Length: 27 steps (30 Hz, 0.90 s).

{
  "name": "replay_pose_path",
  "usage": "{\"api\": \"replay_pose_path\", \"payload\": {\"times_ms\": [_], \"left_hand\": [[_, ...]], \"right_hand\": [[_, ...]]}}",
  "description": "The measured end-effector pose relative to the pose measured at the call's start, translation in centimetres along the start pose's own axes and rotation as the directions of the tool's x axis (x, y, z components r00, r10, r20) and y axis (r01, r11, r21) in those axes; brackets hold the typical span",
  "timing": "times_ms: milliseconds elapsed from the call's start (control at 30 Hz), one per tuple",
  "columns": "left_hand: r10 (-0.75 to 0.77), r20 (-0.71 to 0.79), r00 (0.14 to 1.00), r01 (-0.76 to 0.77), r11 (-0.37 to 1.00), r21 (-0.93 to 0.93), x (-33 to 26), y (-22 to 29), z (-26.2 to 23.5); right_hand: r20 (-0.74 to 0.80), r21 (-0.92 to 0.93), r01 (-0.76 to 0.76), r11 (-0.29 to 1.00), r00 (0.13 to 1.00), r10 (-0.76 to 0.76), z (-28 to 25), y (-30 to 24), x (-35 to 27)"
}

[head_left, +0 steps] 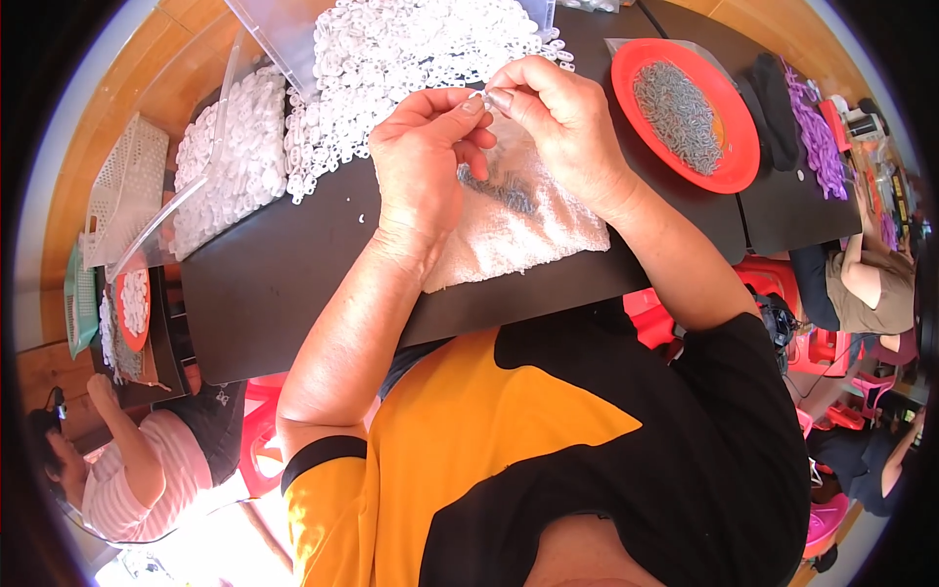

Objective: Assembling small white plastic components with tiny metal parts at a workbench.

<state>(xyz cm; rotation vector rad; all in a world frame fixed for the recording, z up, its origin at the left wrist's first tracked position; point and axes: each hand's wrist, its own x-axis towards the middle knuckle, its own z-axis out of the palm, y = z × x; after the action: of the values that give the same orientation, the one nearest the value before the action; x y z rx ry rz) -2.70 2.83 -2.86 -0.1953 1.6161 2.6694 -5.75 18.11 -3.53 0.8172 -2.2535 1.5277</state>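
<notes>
At the far side of a pale cloth (528,240), my two hands meet fingertip to fingertip. My left hand (423,161) is closed in a pinch on a small white plastic piece (477,96), mostly covered by the fingers. My right hand (567,127) pinches at the same spot; what lies between its thumb and forefinger is too small and hidden to name. Below the hands, a small heap of grey metal screws or pins (509,194) rests on the cloth. Just beyond them spreads a large pile of white plastic pieces (416,49) with holes.
To the right stands a red plate (738,168) of grey metal parts (678,117), with purple pieces (820,137) farther off. At left, a clear bin (207,161) holds more white pieces near a white basket (117,196). Other people sit at both sides on the dark table (284,274).
</notes>
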Motion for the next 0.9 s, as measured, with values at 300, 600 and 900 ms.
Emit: {"api": "replay_pose_path", "payload": {"times_ms": [300,600,900], "left_hand": [[0.023,-0.014,1.000,-0.023,1.000,0.019,-0.1,0.1,0.1],[0.059,-0.026,0.998,-0.057,0.996,0.070,-0.5,-0.1,0.3],[0.093,-0.068,0.993,-0.086,0.991,0.100,-0.3,-0.4,0.2]], "right_hand": [[-0.068,-0.003,0.088,0.996,0.994,-0.088,0.1,0.2,0.1],[-0.057,-0.062,0.107,0.992,0.992,-0.111,0.4,-0.2,-0.1],[-0.051,-0.006,0.043,0.999,0.998,-0.043,1.2,-0.1,-0.2]]}}
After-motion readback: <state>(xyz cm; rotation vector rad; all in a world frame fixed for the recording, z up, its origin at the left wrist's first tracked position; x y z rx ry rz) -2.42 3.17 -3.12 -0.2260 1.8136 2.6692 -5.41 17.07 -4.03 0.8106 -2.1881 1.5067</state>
